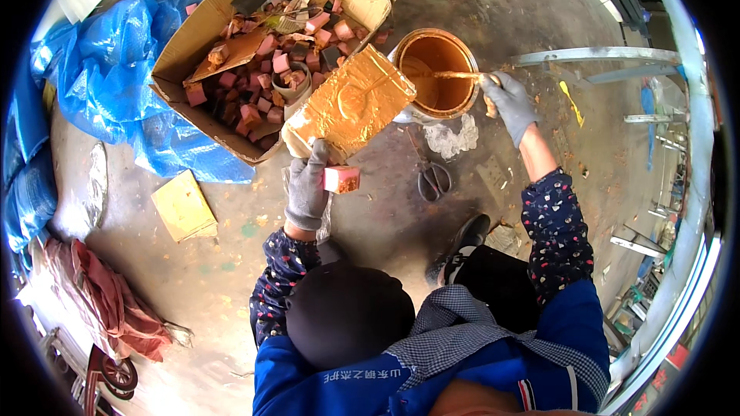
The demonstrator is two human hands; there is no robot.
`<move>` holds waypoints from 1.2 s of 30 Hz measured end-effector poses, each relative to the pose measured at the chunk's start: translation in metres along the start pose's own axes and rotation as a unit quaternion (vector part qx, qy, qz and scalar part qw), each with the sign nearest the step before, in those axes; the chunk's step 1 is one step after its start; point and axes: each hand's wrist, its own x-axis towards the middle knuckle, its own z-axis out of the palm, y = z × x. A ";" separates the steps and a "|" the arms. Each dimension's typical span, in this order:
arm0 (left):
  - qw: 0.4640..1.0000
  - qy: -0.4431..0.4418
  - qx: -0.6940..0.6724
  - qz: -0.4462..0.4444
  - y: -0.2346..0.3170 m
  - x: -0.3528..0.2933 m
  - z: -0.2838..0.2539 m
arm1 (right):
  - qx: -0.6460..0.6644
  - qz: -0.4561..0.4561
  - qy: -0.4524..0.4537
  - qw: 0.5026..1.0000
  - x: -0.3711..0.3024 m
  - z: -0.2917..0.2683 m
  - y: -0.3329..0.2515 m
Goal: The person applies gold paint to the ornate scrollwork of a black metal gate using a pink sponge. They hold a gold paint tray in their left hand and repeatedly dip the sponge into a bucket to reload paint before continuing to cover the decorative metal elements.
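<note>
My left hand (pixel 308 189), in a grey glove, is closed on the near edge of a flat board (pixel 351 104) smeared with glossy orange-brown paint or paste. A pink foam block (pixel 341 179) with a stained side sits right against its fingers; whether they grip it too, I cannot tell. My right hand (pixel 510 104), gloved in grey, grips a paint-coated stick (pixel 455 75) that reaches left across the mouth of a round bucket (pixel 472 52). The same orange-brown coats the bucket's inside. The stick's far end comes close to the board's right edge.
A large cardboard box (pixel 173 108) full of pink blocks and scraps stands at the far left, beside blue sheeting (pixel 116 46). Dark-handled scissors (pixel 434 182) and a yellowish cardboard piece (pixel 185 206) lie on the floor. Metal framing (pixel 601 55) stands to the right.
</note>
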 end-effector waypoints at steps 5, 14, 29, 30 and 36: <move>0.996 -0.046 0.076 0.015 -0.003 0.001 -0.017 | -0.204 -0.156 0.005 0.966 0.004 -0.009 0.003; 0.978 0.092 -0.108 -0.154 0.073 -0.016 0.004 | -0.157 -0.069 -0.310 0.935 -0.196 -0.006 -0.103; 0.940 -0.026 -0.041 -0.338 0.347 -0.154 0.150 | -0.333 0.095 -0.117 0.931 -0.402 0.119 -0.008; 0.865 0.048 -0.229 -0.444 0.370 -0.174 0.158 | -0.276 0.075 -0.101 0.953 -0.448 0.133 -0.009; 0.944 -0.224 0.158 -0.182 0.440 -0.243 0.224 | -0.120 0.115 0.081 0.983 -0.610 0.079 -0.155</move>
